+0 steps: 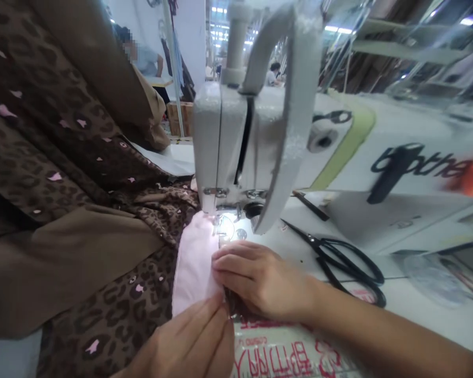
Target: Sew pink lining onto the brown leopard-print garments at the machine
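A pale pink fabric piece (pixel 193 268) lies under the lit needle area of a white sewing machine (pixel 276 136). My right hand (pixel 260 278) is closed on its right edge just in front of the presser foot, fingertips pressed together. Nearer to me, my left hand (pixel 197 338) pinches the lower end of the same piece, its fingertips close to the right hand's. Brown leopard-print fabric (pixel 114 299) with pink spots spreads beside the pink piece, on the left. My fingers hide part of the pink edge.
Black scissors (pixel 339 262) lie on the machine bed to the right, with a dark slim tool (pixel 311 206) behind them. Plain brown cloth (pixel 71 257) is heaped at the left. A clear plastic item (pixel 433 278) sits far right. Other people (pixel 144 58) are in the background.
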A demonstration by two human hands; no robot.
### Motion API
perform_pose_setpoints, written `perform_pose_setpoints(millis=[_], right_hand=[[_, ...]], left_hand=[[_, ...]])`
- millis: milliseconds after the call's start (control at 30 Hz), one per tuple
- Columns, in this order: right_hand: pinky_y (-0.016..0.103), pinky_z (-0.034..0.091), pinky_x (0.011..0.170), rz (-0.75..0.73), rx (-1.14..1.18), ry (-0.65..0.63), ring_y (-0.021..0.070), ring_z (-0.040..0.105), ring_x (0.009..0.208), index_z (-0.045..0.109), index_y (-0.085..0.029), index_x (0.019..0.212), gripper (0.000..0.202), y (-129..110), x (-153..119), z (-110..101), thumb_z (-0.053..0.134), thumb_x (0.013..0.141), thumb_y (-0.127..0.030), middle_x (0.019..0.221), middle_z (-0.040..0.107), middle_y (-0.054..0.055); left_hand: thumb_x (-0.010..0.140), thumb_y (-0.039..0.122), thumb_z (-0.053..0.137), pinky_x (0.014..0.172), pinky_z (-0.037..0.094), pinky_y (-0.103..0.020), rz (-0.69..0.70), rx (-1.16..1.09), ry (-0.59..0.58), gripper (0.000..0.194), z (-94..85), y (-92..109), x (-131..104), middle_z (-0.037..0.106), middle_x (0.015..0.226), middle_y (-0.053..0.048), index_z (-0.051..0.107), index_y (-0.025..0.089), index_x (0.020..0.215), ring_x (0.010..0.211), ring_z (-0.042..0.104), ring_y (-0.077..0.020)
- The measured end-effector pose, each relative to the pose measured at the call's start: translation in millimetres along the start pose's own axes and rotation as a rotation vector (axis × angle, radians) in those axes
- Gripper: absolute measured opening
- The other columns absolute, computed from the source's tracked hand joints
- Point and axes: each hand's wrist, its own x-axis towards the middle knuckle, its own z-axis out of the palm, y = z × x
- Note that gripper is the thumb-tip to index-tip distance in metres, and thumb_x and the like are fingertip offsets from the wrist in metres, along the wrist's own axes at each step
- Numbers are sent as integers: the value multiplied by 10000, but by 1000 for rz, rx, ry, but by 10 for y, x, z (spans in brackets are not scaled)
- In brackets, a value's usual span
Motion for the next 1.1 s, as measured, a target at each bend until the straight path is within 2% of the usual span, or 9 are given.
perform_pose_setpoints(millis=[67,167,300,467,567,700,900,1000,1100], right_hand=[[349,504,921,17,-40,24,211,581,1002,654,-80,913,263,18,6,0,403,953,-149,958,674,103],[351,490,947,55,-97,-13,217,576,1015,648,-68,966,262,46,16,6,397,951,-146,992,669,111],[340,460,991,46,-137,-6,224,568,1032,643,-41,1004,270,64,16,22,395,939,-127,1038,653,124],[330,482,964,54,-136,33,214,581,999,662,-54,984,307,72,4,43,365,938,-117,997,657,112],[332,492,956,44,-138,52,214,588,985,665,-43,985,317,77,5,42,359,934,-109,978,659,112],[339,490,962,49,-119,63,228,586,1006,665,-27,991,296,85,4,39,388,924,-108,1002,660,124],[346,499,944,28,-52,62,210,575,1012,660,-55,962,302,61,-22,29,365,947,-120,979,666,115],[353,518,893,-26,13,22,207,578,979,663,-80,875,302,40,-29,14,378,952,-144,908,664,96],[356,521,871,18,-14,5,209,569,980,654,-78,892,280,34,-14,-1,391,955,-150,915,660,93]], left_hand=[[940,88,348,926,518,-244,-26,53,42,293,55,-3,13,710,936,-48,639,123,952,936,657,-143],[929,61,346,918,508,-250,-49,44,60,308,95,-44,48,713,935,-44,648,125,931,922,650,-145],[941,61,340,902,514,-285,14,-42,-18,316,4,-154,93,708,960,-74,653,103,928,968,635,-178],[956,49,319,1013,443,-234,83,-202,-161,354,-196,-324,90,695,1015,-56,669,105,966,1053,595,-133],[952,51,344,1039,421,-239,68,-211,-143,324,-213,-342,68,693,1006,-62,665,92,978,1072,588,-136],[934,32,337,1071,391,-237,47,-268,-116,328,-144,-267,50,682,1056,-69,640,68,1053,1121,565,-136],[920,37,354,984,485,-301,53,-155,-113,311,-109,-160,59,707,995,-73,648,82,1012,1034,623,-186],[923,23,333,916,533,-309,141,-134,-132,332,-130,-242,106,718,978,-69,651,87,991,965,656,-191],[923,35,360,881,557,-300,226,-177,-102,305,-116,-391,151,723,947,-73,661,74,955,897,671,-181]])
